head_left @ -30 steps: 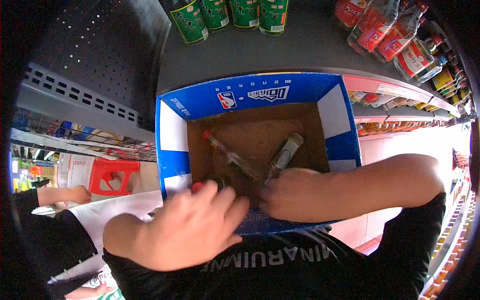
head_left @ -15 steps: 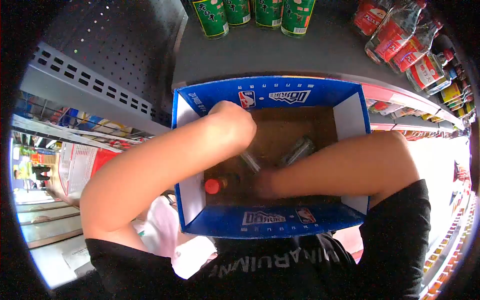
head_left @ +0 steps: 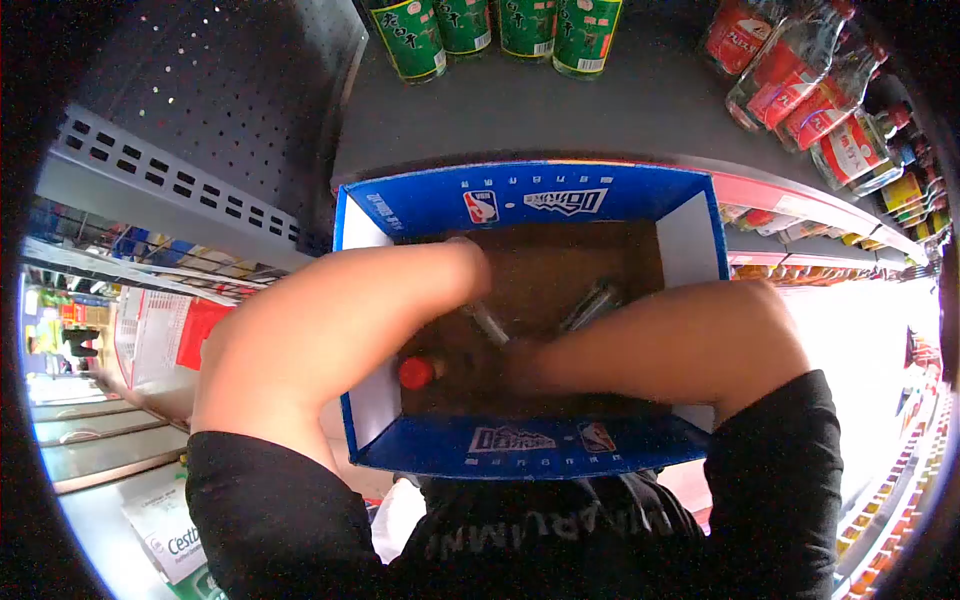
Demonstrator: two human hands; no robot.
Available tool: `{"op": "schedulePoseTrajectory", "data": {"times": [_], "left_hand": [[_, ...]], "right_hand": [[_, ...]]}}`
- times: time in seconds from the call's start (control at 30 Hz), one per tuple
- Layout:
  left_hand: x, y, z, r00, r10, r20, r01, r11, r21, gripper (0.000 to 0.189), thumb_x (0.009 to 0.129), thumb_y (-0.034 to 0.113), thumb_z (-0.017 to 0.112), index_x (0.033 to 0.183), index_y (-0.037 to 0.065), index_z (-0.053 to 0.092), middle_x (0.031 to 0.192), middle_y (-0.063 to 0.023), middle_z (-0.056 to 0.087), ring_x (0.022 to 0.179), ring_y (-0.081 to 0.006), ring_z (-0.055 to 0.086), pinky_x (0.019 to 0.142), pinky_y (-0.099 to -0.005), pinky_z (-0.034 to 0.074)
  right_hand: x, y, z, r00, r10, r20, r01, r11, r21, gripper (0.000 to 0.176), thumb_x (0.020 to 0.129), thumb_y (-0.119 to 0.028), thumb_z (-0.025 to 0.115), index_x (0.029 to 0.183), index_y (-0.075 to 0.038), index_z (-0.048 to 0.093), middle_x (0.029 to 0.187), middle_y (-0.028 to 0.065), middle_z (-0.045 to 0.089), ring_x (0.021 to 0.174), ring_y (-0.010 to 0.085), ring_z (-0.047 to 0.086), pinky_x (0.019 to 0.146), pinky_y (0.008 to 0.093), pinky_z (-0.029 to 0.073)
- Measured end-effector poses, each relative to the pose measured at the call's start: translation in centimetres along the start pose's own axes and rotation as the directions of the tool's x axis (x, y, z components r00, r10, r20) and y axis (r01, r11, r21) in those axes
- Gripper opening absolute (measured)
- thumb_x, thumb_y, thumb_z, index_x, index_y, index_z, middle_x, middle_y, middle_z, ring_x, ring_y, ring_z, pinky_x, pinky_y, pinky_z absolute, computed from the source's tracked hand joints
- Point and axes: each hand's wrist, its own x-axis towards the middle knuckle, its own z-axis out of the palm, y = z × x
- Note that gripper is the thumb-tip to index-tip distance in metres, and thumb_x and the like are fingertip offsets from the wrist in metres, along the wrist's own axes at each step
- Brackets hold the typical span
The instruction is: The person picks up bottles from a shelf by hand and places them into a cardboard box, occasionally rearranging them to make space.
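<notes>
Both of my hands reach into a blue cardboard box with white inner end walls. My left hand is bent down over the box's left half; its fingers are hidden beneath the wrist. Deep in the middle, my right hand is dark and smeared by motion. Right by its fingertips lies a slim clear glass piece, perhaps part of a bottle; whether the hand grips it does not show. A second glass object leans beyond my right forearm. At the left inside stands a bottle with a red cap.
Several green-labelled bottles stand on the dark shelf behind the box. Red-labelled clear bottles line the right side. A perforated metal shelf edge runs along the left, with a white package low on that side.
My left hand has dropped lower into the box, and its elbow has swung inward. My right hand remains near the middle. The view has shifted slightly, so the box appears a little further left.
</notes>
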Motion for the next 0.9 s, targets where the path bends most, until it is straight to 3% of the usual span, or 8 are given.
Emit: {"op": "schedulePoseTrajectory", "data": {"times": [0.53, 0.7, 0.73, 0.8, 0.87, 0.9], "left_hand": [[1.6, -2.0, 2.4, 0.997, 0.07, 0.043, -0.071, 0.997, 0.008, 0.021, 0.079, 0.015, 0.063, 0.099, 0.012, 0.07, 0.103, -0.0082, 0.069, 0.094, -0.027, 0.066, 0.074, -0.0422, 0.054], [1.6, 0.0, 0.3, 0.993, 0.122, -0.009, -0.122, 0.993, 0.003, 0.023, 0.079, 0.015, 0.064, 0.1, 0.011, 0.069, 0.104, -0.0087, 0.068, 0.095, -0.0269, 0.066, 0.075, -0.0419, 0.054], [1.4, 0.6, -0.4, 0.988, 0.147, -0.039, -0.147, 0.989, 0.004, 0.023, 0.078, 0.015, 0.064, 0.1, 0.011, 0.069, 0.104, -0.0088, 0.068, 0.095, -0.0269, 0.066, 0.075, -0.0419, 0.054], [1.2, 0.7, -1.2, 0.978, 0.195, -0.076, -0.195, 0.981, 0.008, 0.024, 0.078, 0.015, 0.064, 0.101, 0.011, 0.069, 0.104, -0.009, 0.068, 0.096, -0.0268, 0.065, 0.075, -0.0417, 0.054], [0.6, 0.1, -0.6, 0.971, 0.22, -0.096, -0.219, 0.975, 0.016, 0.024, 0.078, 0.015, 0.065, 0.102, 0.011, 0.068, 0.104, -0.0093, 0.068, 0.096, -0.0268, 0.065, 0.076, -0.0416, 0.054], [0.1, -0.4, -0.1, 0.969, 0.228, -0.094, -0.225, 0.974, 0.039, 0.025, 0.078, 0.015, 0.065, 0.102, 0.011, 0.068, 0.105, -0.0094, 0.068, 0.096, -0.0268, 0.065, 0.076, -0.0416, 0.054]], "right_hand": [[1.3, 1.2, 3.2, 0.99, -0.139, 0.017, 0.139, 0.979, -0.146, 0.023, 0.075, -0.031, 0.06, 0.081, -0.014, 0.073, 0.081, 0.0097, 0.07, 0.073, 0.0267, 0.067, 0.067, 0.0422, 0.055], [0.1, -0.3, 1.6, 0.975, 0.217, 0.049, -0.219, 0.975, 0.037, 0.022, 0.077, -0.028, 0.061, 0.088, -0.013, 0.074, 0.091, 0.0113, 0.07, 0.08, 0.0273, 0.067, 0.068, 0.0421, 0.055], [-0.7, -0.7, 0.8, 0.959, 0.282, 0.044, -0.284, 0.957, 0.056, 0.023, 0.077, -0.028, 0.062, 0.09, -0.013, 0.074, 0.094, 0.0118, 0.07, 0.082, 0.0276, 0.067, 0.069, 0.0419, 0.055], [-4.9, -1.8, -7.0, 0.947, 0.243, 0.211, -0.2, 0.958, -0.205, 0.023, 0.078, -0.026, 0.063, 0.095, -0.012, 0.073, 0.097, 0.0123, 0.069, 0.086, 0.0279, 0.067, 0.069, 0.041, 0.055], [-10.3, -2.1, -13.7, 0.937, 0.263, 0.231, -0.182, 0.93, -0.318, 0.024, 0.08, -0.023, 0.063, 0.098, -0.011, 0.072, 0.098, 0.0121, 0.069, 0.088, 0.0282, 0.067, 0.07, 0.0406, 0.055], [-12.8, -2.2, -15.8, 0.944, 0.286, 0.166, -0.228, 0.926, -0.302, 0.024, 0.08, -0.022, 0.063, 0.1, -0.011, 0.071, 0.099, 0.0116, 0.069, 0.089, 0.0284, 0.067, 0.07, 0.0406, 0.055]]}}
